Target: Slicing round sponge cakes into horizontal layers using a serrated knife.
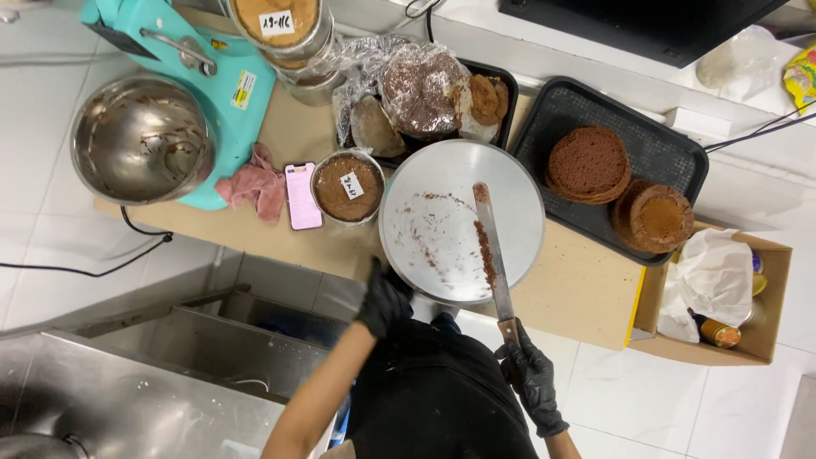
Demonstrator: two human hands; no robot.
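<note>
I see a lit pink-framed phone (303, 196) flat beside a tub's white label (351, 184), another white label (276, 23) on the top tub, a white sticker (243, 89) on the teal mixer (223, 85), an open cardboard box (765, 331) at right, a yellow packet (801, 76) far right.

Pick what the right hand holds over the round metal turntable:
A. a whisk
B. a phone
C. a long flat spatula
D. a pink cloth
C: the right hand grips the wooden handle of a long flat spatula, its chocolate-smeared blade lying across the turntable.
</note>
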